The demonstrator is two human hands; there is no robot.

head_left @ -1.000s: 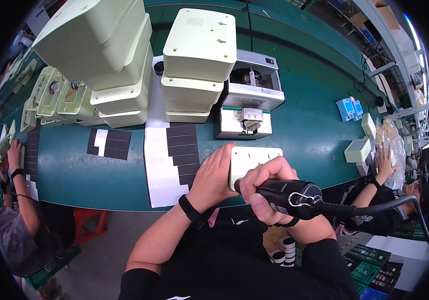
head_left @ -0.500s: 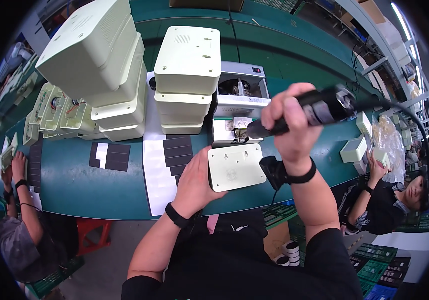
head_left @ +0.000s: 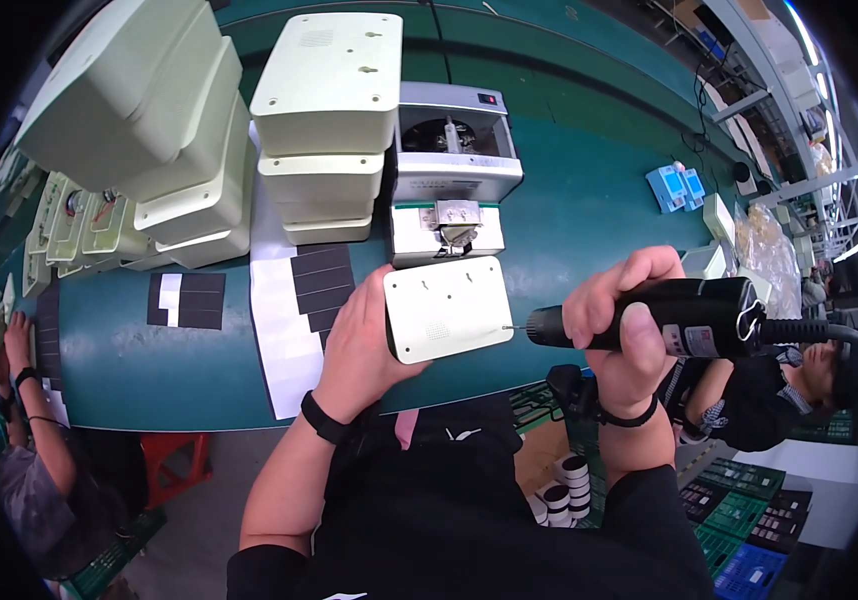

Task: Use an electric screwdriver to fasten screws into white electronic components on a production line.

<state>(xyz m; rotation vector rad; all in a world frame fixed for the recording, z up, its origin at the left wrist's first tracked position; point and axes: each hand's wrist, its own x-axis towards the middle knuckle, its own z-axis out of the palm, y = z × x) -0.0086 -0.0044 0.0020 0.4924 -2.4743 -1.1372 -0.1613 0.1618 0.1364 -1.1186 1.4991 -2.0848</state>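
i judge this to be screw-driving: my right grip point(head_left: 624, 315) wraps a black electric screwdriver point(head_left: 699, 310), its bit point(head_left: 519, 327) by the near-right corner of the pale housing point(head_left: 449, 312). my left grip point(head_left: 359, 340) holds that housing's left side, at the table's point(head_left: 149, 385) near edge. the next move seems to call for careful bit alignment; i can't tell contact. unlike half a second ago, the screwdriver is away from the feeder machine point(head_left: 457, 178).

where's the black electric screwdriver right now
In the head view, the black electric screwdriver is right of centre in the right hand, its bit pointing left at the lower right corner of the pale housing held by the left hand.
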